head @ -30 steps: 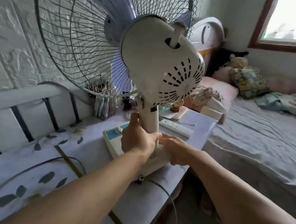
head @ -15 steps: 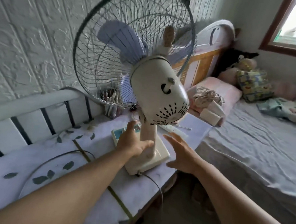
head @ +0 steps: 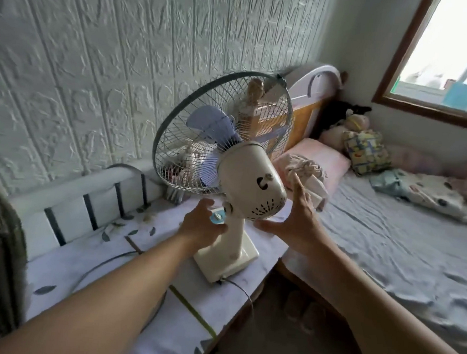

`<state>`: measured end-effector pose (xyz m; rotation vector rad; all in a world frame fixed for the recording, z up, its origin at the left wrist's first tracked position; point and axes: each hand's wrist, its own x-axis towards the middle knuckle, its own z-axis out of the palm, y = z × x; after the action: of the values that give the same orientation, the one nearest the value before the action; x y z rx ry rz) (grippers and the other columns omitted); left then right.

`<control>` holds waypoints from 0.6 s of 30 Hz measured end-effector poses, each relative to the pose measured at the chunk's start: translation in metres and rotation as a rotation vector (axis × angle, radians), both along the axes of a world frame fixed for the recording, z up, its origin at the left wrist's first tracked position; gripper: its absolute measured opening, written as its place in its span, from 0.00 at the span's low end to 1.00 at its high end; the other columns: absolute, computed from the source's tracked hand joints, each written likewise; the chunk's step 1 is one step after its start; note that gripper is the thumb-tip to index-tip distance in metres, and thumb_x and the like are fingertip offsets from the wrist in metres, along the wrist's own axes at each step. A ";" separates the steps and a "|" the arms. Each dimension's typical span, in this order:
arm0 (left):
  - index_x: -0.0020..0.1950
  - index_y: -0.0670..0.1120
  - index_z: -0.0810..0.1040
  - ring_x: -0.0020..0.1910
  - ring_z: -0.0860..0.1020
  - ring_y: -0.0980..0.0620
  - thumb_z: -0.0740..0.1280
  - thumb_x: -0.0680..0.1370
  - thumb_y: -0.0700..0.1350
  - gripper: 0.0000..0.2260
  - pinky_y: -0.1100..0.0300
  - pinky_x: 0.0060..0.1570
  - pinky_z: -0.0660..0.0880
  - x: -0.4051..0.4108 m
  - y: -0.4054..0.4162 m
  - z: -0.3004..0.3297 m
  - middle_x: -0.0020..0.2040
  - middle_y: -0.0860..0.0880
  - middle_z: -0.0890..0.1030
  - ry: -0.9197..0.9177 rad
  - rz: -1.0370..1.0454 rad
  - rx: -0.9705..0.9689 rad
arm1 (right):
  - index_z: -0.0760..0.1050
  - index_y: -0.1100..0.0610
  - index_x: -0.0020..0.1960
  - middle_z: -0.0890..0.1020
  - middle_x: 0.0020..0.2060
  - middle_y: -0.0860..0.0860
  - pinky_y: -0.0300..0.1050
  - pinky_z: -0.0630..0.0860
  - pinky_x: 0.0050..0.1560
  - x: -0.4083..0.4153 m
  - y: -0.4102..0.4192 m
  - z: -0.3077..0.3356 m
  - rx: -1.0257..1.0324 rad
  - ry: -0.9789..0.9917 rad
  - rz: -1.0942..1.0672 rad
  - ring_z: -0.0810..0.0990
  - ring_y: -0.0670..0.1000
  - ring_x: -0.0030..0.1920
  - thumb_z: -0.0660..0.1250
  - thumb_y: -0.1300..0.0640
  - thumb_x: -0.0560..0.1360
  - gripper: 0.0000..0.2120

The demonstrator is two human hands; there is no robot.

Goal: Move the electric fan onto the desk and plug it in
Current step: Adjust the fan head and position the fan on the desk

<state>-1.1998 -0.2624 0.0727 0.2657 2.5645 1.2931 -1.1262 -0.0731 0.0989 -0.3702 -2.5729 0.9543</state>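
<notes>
A cream electric fan [head: 249,183] with a wire cage and pale blue blades stands upright on the desk [head: 151,256], which has a white leaf-print cover. Its square base sits near the desk's right edge. My left hand [head: 203,224] is open just left of the fan's neck, fingers relaxed and holding nothing. My right hand [head: 297,216] is open with fingers spread, just right of the motor housing and apart from it. The fan's dark cord [head: 243,292] leaves the back of the base and drops over the desk edge; its plug is hidden.
A white slatted rail [head: 89,195] runs along the desk's back by the textured wall. Another dark cable [head: 104,263] curves across the desk. A bed [head: 387,241] with pillows and soft toys lies to the right. A narrow floor gap separates desk and bed.
Both hands have let go of the fan's neck and base and lifted away, open. The fan now stands by itself on the desk, and my view has pulled back.
</notes>
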 end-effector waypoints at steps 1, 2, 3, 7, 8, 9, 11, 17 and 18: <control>0.69 0.50 0.65 0.64 0.74 0.46 0.71 0.71 0.46 0.28 0.60 0.57 0.69 -0.003 0.000 -0.001 0.66 0.48 0.76 0.001 -0.009 0.003 | 0.44 0.47 0.76 0.61 0.73 0.52 0.43 0.58 0.59 -0.004 -0.006 0.005 0.001 0.026 -0.023 0.61 0.54 0.71 0.79 0.40 0.54 0.62; 0.68 0.49 0.66 0.64 0.74 0.46 0.71 0.71 0.46 0.27 0.61 0.56 0.68 -0.006 0.001 -0.001 0.65 0.47 0.77 0.000 -0.019 0.011 | 0.46 0.47 0.76 0.63 0.72 0.52 0.43 0.58 0.57 -0.008 -0.012 0.009 0.008 0.045 -0.047 0.62 0.54 0.70 0.79 0.40 0.54 0.61; 0.68 0.48 0.67 0.63 0.74 0.46 0.70 0.72 0.46 0.26 0.62 0.55 0.67 -0.010 0.002 -0.003 0.64 0.46 0.77 -0.004 -0.030 0.021 | 0.47 0.47 0.76 0.65 0.71 0.53 0.43 0.58 0.56 -0.013 -0.018 0.013 0.015 0.054 -0.078 0.63 0.54 0.69 0.79 0.40 0.53 0.60; 0.68 0.43 0.67 0.61 0.76 0.45 0.68 0.74 0.45 0.23 0.65 0.47 0.68 -0.030 0.009 -0.011 0.63 0.43 0.77 -0.066 -0.066 0.089 | 0.52 0.46 0.74 0.71 0.65 0.55 0.46 0.65 0.53 -0.027 -0.035 0.017 0.034 0.075 -0.172 0.68 0.57 0.65 0.79 0.40 0.52 0.58; 0.68 0.43 0.67 0.60 0.77 0.44 0.67 0.75 0.44 0.23 0.62 0.48 0.70 -0.034 0.012 -0.013 0.63 0.43 0.77 -0.085 -0.070 0.113 | 0.53 0.45 0.74 0.73 0.64 0.54 0.46 0.67 0.52 -0.030 -0.038 0.018 0.029 0.089 -0.184 0.69 0.57 0.64 0.79 0.40 0.51 0.58; 0.68 0.42 0.68 0.60 0.77 0.43 0.66 0.75 0.44 0.21 0.59 0.50 0.72 -0.039 0.015 -0.014 0.63 0.42 0.77 -0.100 -0.062 0.135 | 0.54 0.45 0.73 0.73 0.63 0.54 0.47 0.69 0.52 -0.033 -0.041 0.018 0.030 0.100 -0.193 0.70 0.57 0.63 0.79 0.39 0.50 0.58; 0.64 0.40 0.72 0.59 0.78 0.41 0.64 0.76 0.42 0.17 0.52 0.58 0.75 -0.048 0.024 -0.015 0.61 0.40 0.78 -0.135 -0.030 0.202 | 0.55 0.45 0.74 0.74 0.62 0.54 0.48 0.72 0.53 -0.036 -0.043 0.018 0.049 0.107 -0.203 0.72 0.57 0.61 0.79 0.39 0.50 0.58; 0.64 0.40 0.72 0.60 0.76 0.42 0.60 0.79 0.47 0.17 0.54 0.59 0.72 -0.053 0.040 -0.011 0.59 0.41 0.80 -0.127 0.071 0.064 | 0.56 0.43 0.74 0.72 0.59 0.55 0.47 0.72 0.52 -0.035 -0.041 0.017 0.081 0.078 -0.197 0.71 0.55 0.57 0.77 0.41 0.54 0.53; 0.64 0.40 0.72 0.59 0.77 0.42 0.60 0.78 0.47 0.17 0.55 0.58 0.73 -0.054 0.041 -0.012 0.59 0.41 0.80 -0.125 0.063 0.067 | 0.56 0.43 0.74 0.72 0.58 0.56 0.47 0.72 0.52 -0.036 -0.041 0.017 0.079 0.078 -0.195 0.69 0.54 0.55 0.77 0.41 0.54 0.53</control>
<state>-1.2539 -0.2211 0.0602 0.1138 2.4458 1.3742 -1.1622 -0.1137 0.1158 -0.5391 -2.4425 0.7807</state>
